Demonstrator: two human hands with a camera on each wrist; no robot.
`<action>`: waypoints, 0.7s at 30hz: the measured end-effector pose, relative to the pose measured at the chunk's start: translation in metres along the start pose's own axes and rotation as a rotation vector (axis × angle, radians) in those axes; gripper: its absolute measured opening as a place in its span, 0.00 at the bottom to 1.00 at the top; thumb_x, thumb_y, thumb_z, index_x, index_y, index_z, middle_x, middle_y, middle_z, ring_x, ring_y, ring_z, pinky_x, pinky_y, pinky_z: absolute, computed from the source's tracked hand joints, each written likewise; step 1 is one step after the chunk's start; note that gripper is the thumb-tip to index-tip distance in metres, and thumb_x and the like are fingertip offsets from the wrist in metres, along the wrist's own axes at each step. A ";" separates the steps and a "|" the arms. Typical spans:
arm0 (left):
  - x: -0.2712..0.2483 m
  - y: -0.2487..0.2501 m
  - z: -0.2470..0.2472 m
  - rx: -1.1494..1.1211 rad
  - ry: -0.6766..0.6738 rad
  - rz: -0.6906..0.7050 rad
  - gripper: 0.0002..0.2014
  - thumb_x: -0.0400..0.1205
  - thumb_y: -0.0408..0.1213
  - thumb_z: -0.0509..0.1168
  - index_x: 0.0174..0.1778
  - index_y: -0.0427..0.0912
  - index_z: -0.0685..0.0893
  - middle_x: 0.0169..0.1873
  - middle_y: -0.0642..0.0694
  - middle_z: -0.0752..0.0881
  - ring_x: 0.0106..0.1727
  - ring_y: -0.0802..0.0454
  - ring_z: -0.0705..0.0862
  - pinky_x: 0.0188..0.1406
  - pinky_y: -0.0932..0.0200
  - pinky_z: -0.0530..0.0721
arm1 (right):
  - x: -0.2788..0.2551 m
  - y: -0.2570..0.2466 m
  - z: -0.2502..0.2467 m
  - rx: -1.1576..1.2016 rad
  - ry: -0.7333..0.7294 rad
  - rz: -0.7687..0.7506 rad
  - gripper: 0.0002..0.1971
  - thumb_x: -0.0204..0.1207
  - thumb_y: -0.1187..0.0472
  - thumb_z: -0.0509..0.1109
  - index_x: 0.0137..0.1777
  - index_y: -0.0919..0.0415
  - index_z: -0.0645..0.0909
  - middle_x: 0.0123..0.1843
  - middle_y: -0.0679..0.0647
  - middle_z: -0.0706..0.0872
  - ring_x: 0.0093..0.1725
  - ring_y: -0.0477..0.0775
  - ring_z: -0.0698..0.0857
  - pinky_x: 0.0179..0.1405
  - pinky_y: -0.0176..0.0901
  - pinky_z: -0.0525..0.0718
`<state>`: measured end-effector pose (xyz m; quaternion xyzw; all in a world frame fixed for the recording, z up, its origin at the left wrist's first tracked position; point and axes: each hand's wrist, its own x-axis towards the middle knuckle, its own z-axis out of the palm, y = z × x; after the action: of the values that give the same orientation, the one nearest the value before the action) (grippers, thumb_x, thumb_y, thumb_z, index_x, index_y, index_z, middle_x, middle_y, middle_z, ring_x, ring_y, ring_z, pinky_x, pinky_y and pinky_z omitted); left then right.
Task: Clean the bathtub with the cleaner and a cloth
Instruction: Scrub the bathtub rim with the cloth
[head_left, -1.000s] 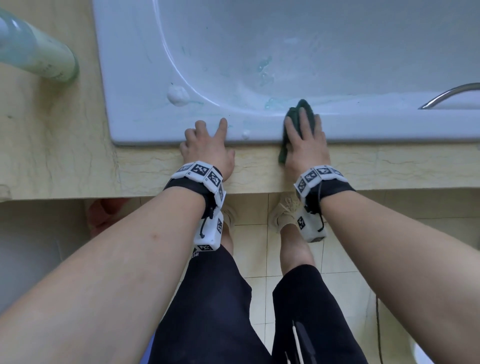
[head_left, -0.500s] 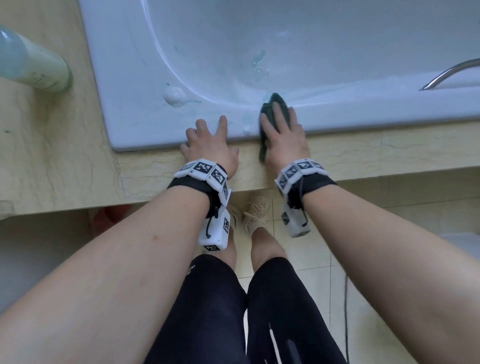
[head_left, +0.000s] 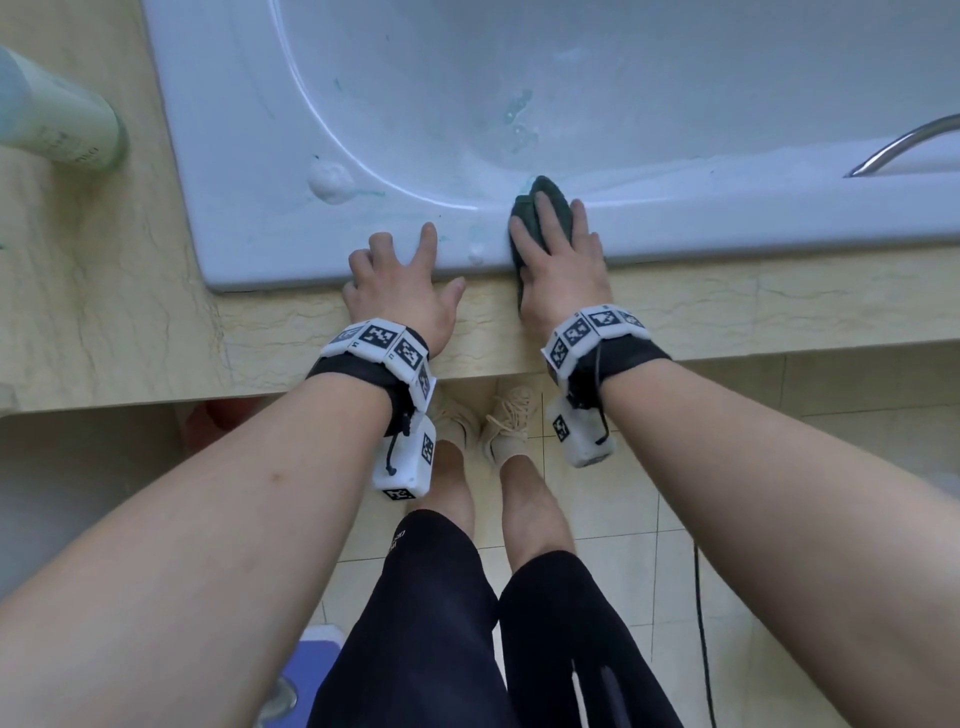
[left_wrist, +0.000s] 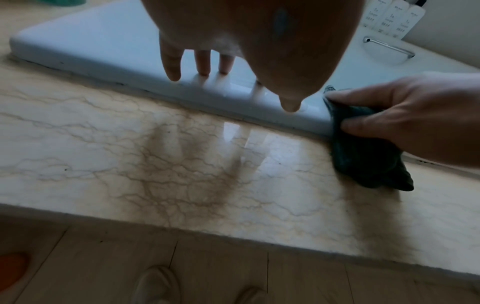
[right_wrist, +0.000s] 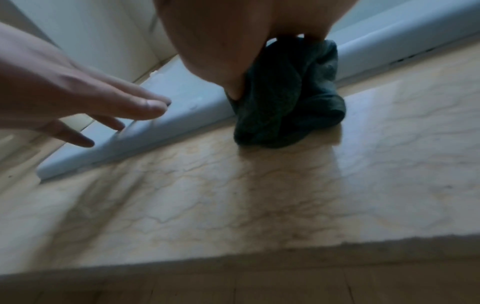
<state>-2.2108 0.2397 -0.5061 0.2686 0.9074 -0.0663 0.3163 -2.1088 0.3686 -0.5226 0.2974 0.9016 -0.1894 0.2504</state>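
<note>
The white bathtub (head_left: 249, 223) is set in a beige marble ledge (head_left: 104, 291). My right hand (head_left: 563, 260) presses a dark green cloth (head_left: 553, 200) onto the tub's near rim. Its fingers lie over the top and its thumb pinches the side; the left wrist view also shows this right hand (left_wrist: 405, 115) on the cloth (left_wrist: 363, 156). The cloth (right_wrist: 285, 98) hangs down onto the ledge. My left hand (head_left: 400, 275) rests on the rim just to the left, fingers spread, holding nothing. A pale green cleaner bottle (head_left: 57, 130) lies on the ledge at far left.
A blob of foam (head_left: 330, 179) and bluish cleaner streaks mark the rim and the basin. A chrome grab handle (head_left: 904, 145) is on the tub's right side. White labelled bottles (left_wrist: 394, 18) stand at the far corner. My legs and shoes are on the tiled floor below.
My right hand has slid the cloth left along the near rim, closer to my left hand. The left hand has stayed on the rim.
</note>
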 end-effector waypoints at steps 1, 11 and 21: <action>0.000 0.000 0.001 0.000 0.002 -0.002 0.33 0.83 0.61 0.55 0.82 0.56 0.55 0.73 0.37 0.63 0.70 0.36 0.65 0.65 0.41 0.72 | -0.001 0.006 -0.001 -0.010 0.003 -0.013 0.31 0.81 0.60 0.58 0.83 0.47 0.53 0.86 0.50 0.45 0.83 0.64 0.42 0.80 0.62 0.49; -0.001 0.007 0.001 -0.015 0.008 -0.042 0.33 0.83 0.62 0.55 0.82 0.56 0.56 0.74 0.36 0.62 0.71 0.35 0.65 0.70 0.41 0.66 | -0.007 0.068 -0.013 -0.050 0.034 0.099 0.27 0.85 0.50 0.50 0.83 0.48 0.51 0.85 0.51 0.43 0.83 0.66 0.41 0.80 0.66 0.48; 0.000 0.007 0.001 -0.010 0.006 -0.047 0.33 0.82 0.62 0.55 0.82 0.56 0.55 0.74 0.36 0.62 0.71 0.34 0.64 0.70 0.40 0.67 | 0.015 0.022 -0.014 0.023 0.085 -0.042 0.26 0.83 0.50 0.54 0.81 0.48 0.57 0.85 0.51 0.49 0.83 0.63 0.45 0.78 0.68 0.47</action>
<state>-2.2070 0.2452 -0.5068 0.2457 0.9147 -0.0683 0.3134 -2.1098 0.3988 -0.5241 0.2891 0.9152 -0.1920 0.2047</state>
